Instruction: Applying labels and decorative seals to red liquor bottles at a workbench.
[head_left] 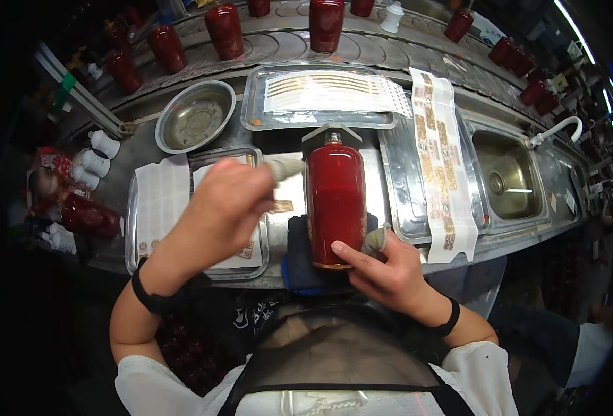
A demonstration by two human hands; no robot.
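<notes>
A dark red glass bottle (337,201) stands or lies in front of me with its neck pointing away; gold print shows along its lower sides. My right hand (391,274) grips its near end, the thumb on the glass and a pale cover on one finger. My left hand (223,204), slightly blurred, is bent just left of the bottle. One of its fingers wears a ribbed pale cover and points toward the glass. At its thumb tip a small gold decal (283,206) appears pinched. Dark cloth (298,243) lies under the bottle.
Metal trays (252,118) with decal sheets (160,201) lie left and behind. A long decal sheet (437,152) crosses the right tray, beside a sink (504,173). A metal bowl (197,116) stands far left. Red bottles (224,31) line a conveyor behind; white caps (95,163) lie left.
</notes>
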